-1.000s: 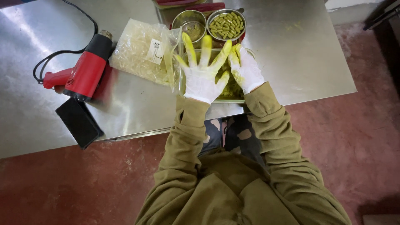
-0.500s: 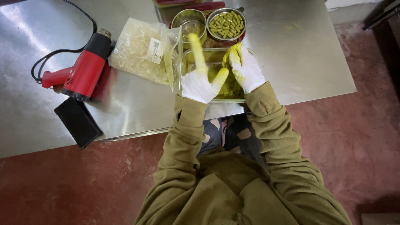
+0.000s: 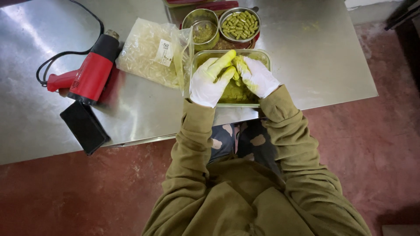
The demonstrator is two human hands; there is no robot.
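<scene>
From the head view, we press our gloved left hand [image 3: 209, 82] and right hand [image 3: 257, 77] together, fingertips meeting, over the green powder [image 3: 236, 92] in the metal tray [image 3: 262, 56] at the table's near edge. We cannot tell what they pinch. Far of the tray stands a bowl of green capsules [image 3: 239, 24]; left lie a bag of clear capsules [image 3: 148, 52] and a red heat gun [image 3: 89, 73].

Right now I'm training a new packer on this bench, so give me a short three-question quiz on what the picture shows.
1. True or false: both gloved hands are over the tray of green powder.
2. Which bowl holds filled green capsules? A) the right bowl B) the left bowl
3. What lies between the red heat gun and the tray?

Key:
1. True: the left hand and the right hand meet there.
2. A
3. A clear bag of empty capsules.
</scene>
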